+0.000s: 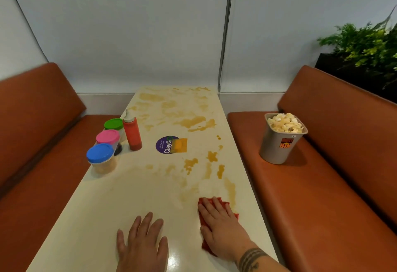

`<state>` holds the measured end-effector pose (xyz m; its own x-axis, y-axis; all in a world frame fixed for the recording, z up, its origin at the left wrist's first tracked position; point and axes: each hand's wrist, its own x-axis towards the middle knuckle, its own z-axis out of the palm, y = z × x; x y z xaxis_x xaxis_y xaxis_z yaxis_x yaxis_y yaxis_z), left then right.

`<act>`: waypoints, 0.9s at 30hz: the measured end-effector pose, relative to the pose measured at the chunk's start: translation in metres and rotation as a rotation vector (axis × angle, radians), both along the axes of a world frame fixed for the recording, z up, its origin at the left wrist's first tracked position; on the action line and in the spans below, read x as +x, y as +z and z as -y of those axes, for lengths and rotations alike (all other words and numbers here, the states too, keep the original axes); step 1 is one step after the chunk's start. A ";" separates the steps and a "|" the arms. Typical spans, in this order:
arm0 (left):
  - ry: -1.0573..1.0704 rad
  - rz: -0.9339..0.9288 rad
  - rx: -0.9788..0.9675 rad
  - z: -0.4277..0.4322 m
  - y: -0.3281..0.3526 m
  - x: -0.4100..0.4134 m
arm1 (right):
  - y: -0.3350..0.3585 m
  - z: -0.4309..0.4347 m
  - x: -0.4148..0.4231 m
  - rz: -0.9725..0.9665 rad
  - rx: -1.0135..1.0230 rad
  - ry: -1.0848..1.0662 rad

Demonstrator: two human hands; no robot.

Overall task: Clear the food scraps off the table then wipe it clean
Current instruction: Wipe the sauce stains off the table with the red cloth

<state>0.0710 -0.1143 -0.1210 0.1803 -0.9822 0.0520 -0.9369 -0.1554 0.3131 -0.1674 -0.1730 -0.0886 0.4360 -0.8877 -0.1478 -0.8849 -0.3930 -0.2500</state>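
Head view: the left grip (142,243) lies flat on the near end of the worktop (96,207), fingers straight and spread, holding nothing. The right grip (219,224) presses flat, fingers extended, on a red cloth (225,203) near the worktop's right edge. Brown stains (193,121) smear the middle and far end, some just beyond the cloth. A round sticker (164,145) sits mid-worktop. Along the left edge stand a red bottle (133,134) and three jars with green (113,123), pink (107,136) and blue (100,152) lids. A bin (277,149) full of pale scraps (285,123) stands on the right bench (300,207).
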 end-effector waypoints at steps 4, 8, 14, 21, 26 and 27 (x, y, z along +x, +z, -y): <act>0.004 -0.027 0.048 0.001 -0.004 0.001 | -0.001 -0.004 0.012 -0.015 0.029 -0.109; 0.014 -0.035 0.057 0.002 -0.003 0.005 | -0.003 -0.004 0.017 -0.018 0.030 -0.132; 0.044 -0.032 0.104 -0.001 0.002 0.005 | 0.004 -0.001 -0.001 -0.060 0.103 0.068; 0.175 0.022 0.185 0.000 0.024 -0.024 | 0.011 -0.003 -0.046 -0.093 0.219 0.318; 0.349 -0.062 0.272 0.010 0.048 -0.106 | 0.013 0.005 -0.069 -0.091 0.213 0.296; 0.333 -0.071 0.301 0.007 0.049 -0.122 | 0.013 0.006 -0.069 -0.095 0.191 0.267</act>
